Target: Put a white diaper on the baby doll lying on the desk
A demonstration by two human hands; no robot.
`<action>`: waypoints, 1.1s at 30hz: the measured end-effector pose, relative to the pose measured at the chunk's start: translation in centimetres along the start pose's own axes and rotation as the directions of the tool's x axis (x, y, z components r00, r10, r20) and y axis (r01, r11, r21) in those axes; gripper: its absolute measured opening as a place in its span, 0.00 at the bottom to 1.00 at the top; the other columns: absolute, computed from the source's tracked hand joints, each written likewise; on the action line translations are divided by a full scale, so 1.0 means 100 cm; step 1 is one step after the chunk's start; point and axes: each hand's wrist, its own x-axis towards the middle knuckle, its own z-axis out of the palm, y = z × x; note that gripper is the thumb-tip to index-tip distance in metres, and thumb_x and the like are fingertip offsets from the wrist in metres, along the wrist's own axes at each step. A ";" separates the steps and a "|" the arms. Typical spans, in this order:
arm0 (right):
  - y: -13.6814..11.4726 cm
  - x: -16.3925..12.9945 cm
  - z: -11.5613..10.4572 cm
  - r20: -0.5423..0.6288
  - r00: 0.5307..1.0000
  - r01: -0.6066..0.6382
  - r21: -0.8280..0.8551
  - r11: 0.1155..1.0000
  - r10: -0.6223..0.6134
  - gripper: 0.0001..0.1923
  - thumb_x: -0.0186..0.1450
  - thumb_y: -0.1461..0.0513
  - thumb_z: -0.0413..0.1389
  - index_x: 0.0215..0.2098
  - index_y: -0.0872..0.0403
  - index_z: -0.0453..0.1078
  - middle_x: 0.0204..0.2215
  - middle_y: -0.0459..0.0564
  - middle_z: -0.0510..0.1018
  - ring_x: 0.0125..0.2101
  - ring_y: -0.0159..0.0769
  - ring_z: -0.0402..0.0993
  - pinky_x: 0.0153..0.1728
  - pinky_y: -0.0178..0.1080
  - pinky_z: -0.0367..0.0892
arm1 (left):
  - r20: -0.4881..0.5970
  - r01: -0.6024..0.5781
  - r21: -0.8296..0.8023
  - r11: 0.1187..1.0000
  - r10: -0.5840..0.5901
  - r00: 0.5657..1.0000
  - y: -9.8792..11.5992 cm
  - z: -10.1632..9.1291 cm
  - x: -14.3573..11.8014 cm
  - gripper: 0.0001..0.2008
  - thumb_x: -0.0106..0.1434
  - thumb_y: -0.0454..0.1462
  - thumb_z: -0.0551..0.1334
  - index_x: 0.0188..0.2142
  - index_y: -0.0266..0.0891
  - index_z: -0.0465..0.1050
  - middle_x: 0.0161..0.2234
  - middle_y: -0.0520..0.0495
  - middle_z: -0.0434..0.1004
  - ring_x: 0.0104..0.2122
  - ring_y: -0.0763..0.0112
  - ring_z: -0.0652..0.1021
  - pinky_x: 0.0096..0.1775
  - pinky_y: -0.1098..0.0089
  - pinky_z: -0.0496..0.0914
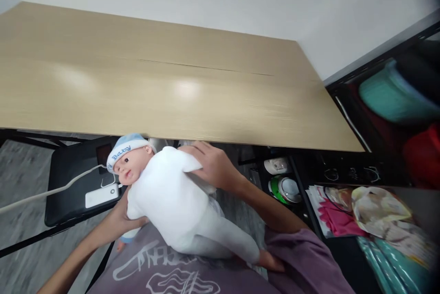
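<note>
A baby doll (172, 197) in a white top and pale trousers lies slanted across my front, its head to the left and a bare foot at lower right. It wears a blue and white cap (129, 147) with "Baby" lettered on the brim. My left hand (129, 216) is closed around the doll's side beneath its near arm, thumb against the white top. At the far shoulder and sleeve, my right hand (209, 163) grips the doll; some fingertips are hidden behind it.
A wooden table (189, 97) stretches ahead, its front edge just beyond the doll. On a black seat (68, 174) at left rests a white power bank (102, 196) with a cable. To the right, a dark shelf (309, 193) holds cans, a pink cloth (340, 218) and plastic packets.
</note>
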 end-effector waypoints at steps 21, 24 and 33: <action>0.152 -0.025 -0.013 -0.457 0.765 -0.506 0.010 0.863 0.454 0.25 0.78 0.41 0.57 0.58 0.48 0.78 0.51 0.60 0.89 0.50 0.62 0.86 0.48 0.55 0.79 | -0.142 -0.112 0.751 0.650 0.324 0.935 0.153 -0.071 0.240 0.38 0.72 0.69 0.62 0.57 0.39 0.76 0.49 0.32 0.89 0.47 0.40 0.87 0.40 0.61 0.69; 0.171 -0.007 -0.008 -0.479 0.779 -0.458 0.007 0.889 0.405 0.27 0.79 0.39 0.56 0.62 0.48 0.78 0.55 0.60 0.88 0.54 0.62 0.85 0.54 0.57 0.79 | -0.227 -0.079 0.711 0.699 0.334 0.915 0.141 -0.079 0.266 0.41 0.70 0.75 0.58 0.52 0.41 0.76 0.48 0.33 0.89 0.46 0.42 0.86 0.40 0.61 0.68; 0.255 0.089 -0.014 -0.465 0.807 -0.440 -0.061 0.896 0.364 0.32 0.82 0.40 0.52 0.67 0.52 0.76 0.59 0.63 0.87 0.57 0.60 0.83 0.58 0.56 0.79 | -0.353 -0.050 0.733 0.679 0.443 0.824 0.138 -0.106 0.369 0.37 0.72 0.72 0.59 0.49 0.41 0.76 0.51 0.32 0.85 0.51 0.43 0.80 0.49 0.57 0.69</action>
